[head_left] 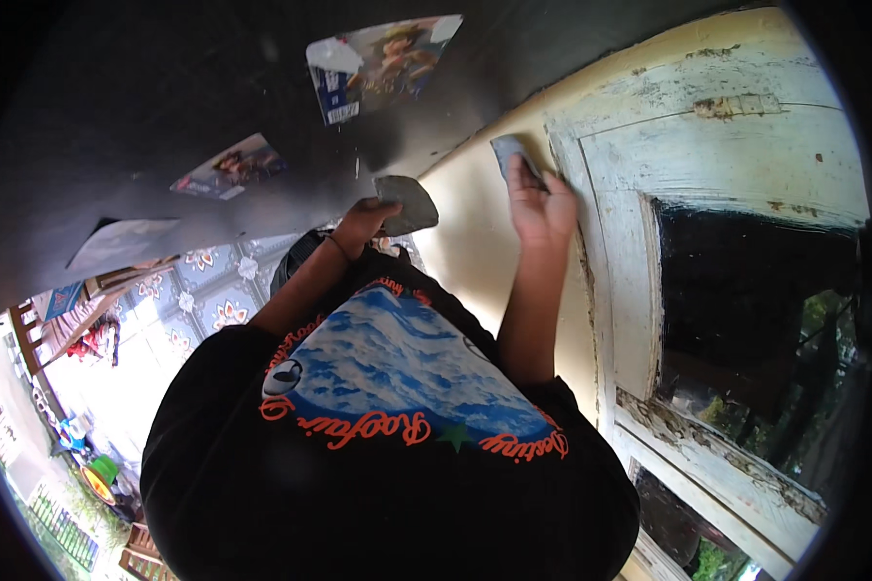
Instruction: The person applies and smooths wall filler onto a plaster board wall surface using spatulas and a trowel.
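My left hand (360, 225) grips the edge of a thin, dark grey plate (409, 205) with a curved side and a rough-looking face. It holds the plate out in front of the cream wall. To its right, my right hand (543, 205) is raised, its fingers closed on a smaller, flat blue-grey piece (506, 150). That piece lies on or very close to the cream wall (475, 208), beside the pale door frame. Whether it is a scraper or a folded sheet I cannot tell.
A weathered white frame (620, 252) with peeling paint and dark glass (746, 300) stands close on the right. A dark panel with several pictures (386, 68) spans the upper left. Patterned floor tiles (213, 290) and a wooden chair (77, 320) show at lower left.
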The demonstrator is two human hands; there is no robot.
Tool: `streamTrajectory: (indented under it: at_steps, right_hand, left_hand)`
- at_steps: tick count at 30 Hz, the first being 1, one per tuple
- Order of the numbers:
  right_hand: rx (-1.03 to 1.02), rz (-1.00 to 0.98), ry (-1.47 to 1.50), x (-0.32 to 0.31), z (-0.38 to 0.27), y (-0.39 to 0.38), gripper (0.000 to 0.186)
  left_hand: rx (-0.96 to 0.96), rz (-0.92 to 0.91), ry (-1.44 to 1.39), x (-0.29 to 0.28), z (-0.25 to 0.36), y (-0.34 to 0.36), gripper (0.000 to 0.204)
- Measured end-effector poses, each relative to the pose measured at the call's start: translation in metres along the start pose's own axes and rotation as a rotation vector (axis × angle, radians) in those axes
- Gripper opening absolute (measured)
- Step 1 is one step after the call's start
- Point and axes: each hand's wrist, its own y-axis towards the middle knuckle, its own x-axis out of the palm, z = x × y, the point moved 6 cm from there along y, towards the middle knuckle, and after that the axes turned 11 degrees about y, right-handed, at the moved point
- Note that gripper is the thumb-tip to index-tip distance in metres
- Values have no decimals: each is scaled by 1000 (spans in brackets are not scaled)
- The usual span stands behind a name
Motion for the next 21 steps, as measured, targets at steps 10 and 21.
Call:
streamTrajectory:
  at_steps: [10,21]
  right_hand:
    - [-19,-48,14,-7,-29,-32,26]
    - [101,-68,97,-54,-44,-39,31]
  left_hand:
    - [-13,-82,48,13,-5,-1,27]
    - [-20,-26,-39,27,-7,-15,27]
